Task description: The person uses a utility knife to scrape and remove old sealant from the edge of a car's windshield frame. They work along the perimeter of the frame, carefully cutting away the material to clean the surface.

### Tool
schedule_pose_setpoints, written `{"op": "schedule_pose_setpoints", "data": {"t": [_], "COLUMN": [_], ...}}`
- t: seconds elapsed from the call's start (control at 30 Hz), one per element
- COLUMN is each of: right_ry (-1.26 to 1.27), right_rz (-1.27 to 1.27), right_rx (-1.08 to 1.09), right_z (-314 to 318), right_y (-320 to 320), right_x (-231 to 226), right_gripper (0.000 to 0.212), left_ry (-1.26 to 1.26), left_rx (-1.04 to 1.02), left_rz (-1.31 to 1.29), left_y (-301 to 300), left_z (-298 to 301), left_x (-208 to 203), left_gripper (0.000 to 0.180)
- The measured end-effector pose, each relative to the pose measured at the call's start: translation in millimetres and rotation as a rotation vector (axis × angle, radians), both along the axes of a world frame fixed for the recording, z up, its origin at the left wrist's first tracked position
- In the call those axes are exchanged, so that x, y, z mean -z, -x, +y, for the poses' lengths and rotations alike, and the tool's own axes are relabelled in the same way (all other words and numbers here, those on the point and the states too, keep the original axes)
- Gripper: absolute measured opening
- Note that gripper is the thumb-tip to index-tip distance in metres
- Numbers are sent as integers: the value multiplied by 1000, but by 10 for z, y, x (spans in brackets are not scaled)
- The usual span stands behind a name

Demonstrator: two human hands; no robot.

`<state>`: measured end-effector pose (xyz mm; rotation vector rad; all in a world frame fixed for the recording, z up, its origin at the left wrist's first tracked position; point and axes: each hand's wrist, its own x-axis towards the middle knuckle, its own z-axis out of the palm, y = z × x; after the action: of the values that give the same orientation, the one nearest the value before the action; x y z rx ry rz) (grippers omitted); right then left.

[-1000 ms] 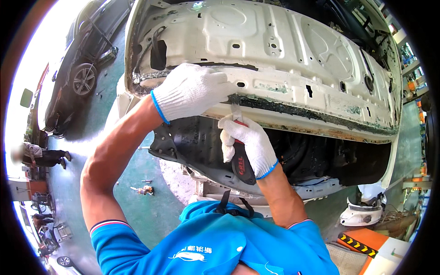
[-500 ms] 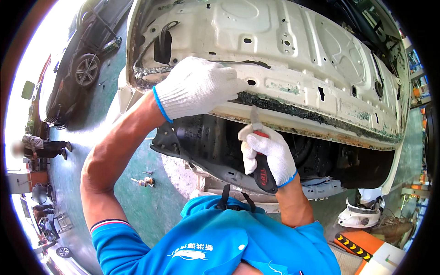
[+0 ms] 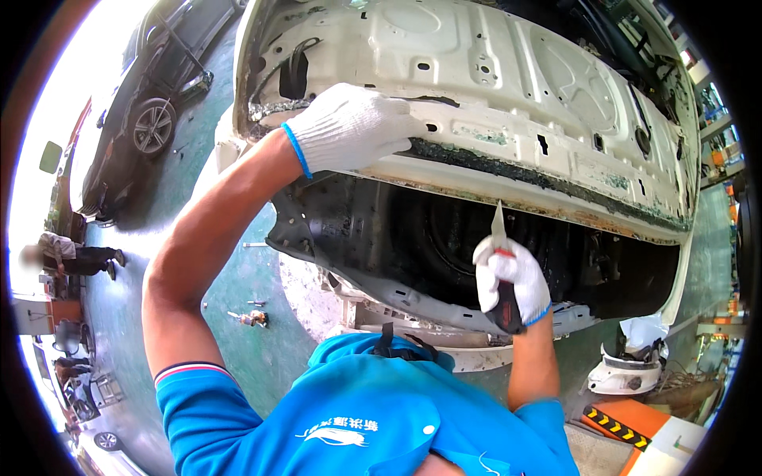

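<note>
A large white car body panel with holes and pressed ribs fills the upper middle. Along its near edge runs a rough dark strip, apparently old sealant. My left hand, in a white knitted glove, rests on the panel at the strip's left end. Its fingers are drawn together there; what lies between them is hidden. My gloved right hand is wrapped round the black-and-red handle of a knife. The pointed metal blade stands upward, over the dark opening just below the panel's edge.
Below the panel lies a dark opening with a metal lip. Small tools lie on the green floor to the left. A dark car is parked farther left, near another person. A white bumper part stands at lower right.
My right hand has moved right with the knife, and the blade is now farther from my left hand. My left hand stays at the panel's edge; the whole view has shifted slightly.
</note>
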<state>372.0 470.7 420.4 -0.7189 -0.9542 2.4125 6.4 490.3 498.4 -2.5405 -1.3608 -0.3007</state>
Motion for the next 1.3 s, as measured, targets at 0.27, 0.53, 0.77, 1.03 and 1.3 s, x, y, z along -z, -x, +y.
{"op": "schedule_pose_setpoints", "data": {"t": [0.27,0.53,0.77,1.03,1.3], "right_ry": [-460,-765,-684,-647,-685], "right_rz": [-522,-704,-697,-718,-699], "right_rx": [-84,-60,-157,-178,-188], "right_z": [-579,-750,-812,-819,-842], "right_y": [-262,-320,-274,-267,-213], "right_x": [167,529,571,571,774], "right_gripper": [22,35,43,41,40], "left_ry": [50,71,96,29,-78], "left_rx": [-97,-201,-252,-188,-41], "left_rz": [-47,27,55,21,128], "left_y": [-251,-425,-473,-548,-808], "left_z": [-149,-204,-280,-370,-605], "left_x": [-187,-253,-290,-363,-546], "left_gripper": [39,35,38,44,39]}}
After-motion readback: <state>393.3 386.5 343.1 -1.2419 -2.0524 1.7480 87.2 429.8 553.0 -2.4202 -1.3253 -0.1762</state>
